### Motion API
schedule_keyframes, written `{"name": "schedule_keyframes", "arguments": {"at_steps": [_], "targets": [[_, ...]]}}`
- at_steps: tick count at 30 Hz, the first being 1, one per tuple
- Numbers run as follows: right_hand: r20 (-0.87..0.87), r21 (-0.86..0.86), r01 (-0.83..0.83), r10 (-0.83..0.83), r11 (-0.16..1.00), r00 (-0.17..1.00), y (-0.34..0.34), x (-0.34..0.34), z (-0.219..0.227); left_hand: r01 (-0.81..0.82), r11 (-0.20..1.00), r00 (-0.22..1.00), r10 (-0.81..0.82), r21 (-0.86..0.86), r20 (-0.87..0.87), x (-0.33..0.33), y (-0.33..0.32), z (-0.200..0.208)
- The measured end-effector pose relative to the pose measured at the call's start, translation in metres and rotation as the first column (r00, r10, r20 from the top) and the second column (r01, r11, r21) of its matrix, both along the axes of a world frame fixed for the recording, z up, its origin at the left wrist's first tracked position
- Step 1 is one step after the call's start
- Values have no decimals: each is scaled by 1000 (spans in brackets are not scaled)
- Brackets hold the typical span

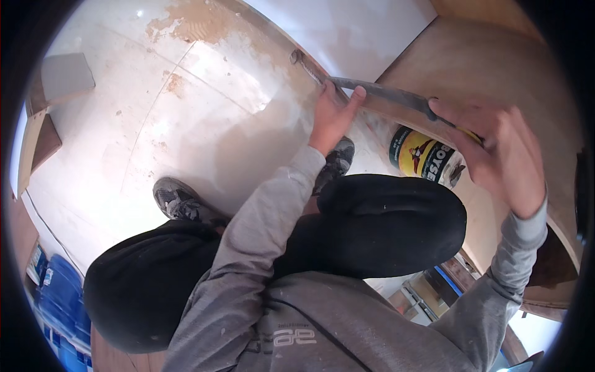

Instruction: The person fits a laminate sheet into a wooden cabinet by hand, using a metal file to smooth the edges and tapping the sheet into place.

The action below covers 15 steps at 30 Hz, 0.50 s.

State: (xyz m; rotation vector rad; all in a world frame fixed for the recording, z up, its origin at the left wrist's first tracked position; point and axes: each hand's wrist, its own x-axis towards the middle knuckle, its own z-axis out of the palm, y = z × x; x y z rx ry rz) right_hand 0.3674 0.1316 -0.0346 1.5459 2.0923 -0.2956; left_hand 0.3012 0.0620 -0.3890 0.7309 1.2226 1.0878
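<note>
A long, dark grey flat bar (pixel 393 96) lies along the edge of a curved wooden panel (pixel 455 59). My left hand (pixel 333 118) is closed at the bar's left end, thumb up against it, the other fingers mostly hidden. At the bar's other end, my right hand (pixel 505 149) is closed around a slim black-and-yellow handle (pixel 469 132), its index finger reaching to the bar. Whether handle and bar are one piece, I cannot tell. Just beyond my left hand, a metal piece with a ring-shaped end (pixel 297 59) rests by the panel edge.
Below the panel stands a round can (pixel 415 152) with a yellow and dark label. Pale, stained floor (pixel 204 118) spreads to the left, with a grey board (pixel 68 79) at its far side. Blue plastic containers (pixel 61 288) sit at lower left. My shoes (pixel 180 198) are on the floor.
</note>
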Motion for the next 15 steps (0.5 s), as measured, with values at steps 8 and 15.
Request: {"name": "schedule_keyframes", "arguments": {"at_steps": [8, 15], "targets": [[-220, 140, -209, 236, 968, 947, -12, 32, -12, 213, 976, 967, -206, -34, 148, 4, -6, -7], [-109, 176, -292, 313, 940, 944, -19, 40, -14, 297, 950, 940, -273, -99, 204, 26, -24, -25]]}}
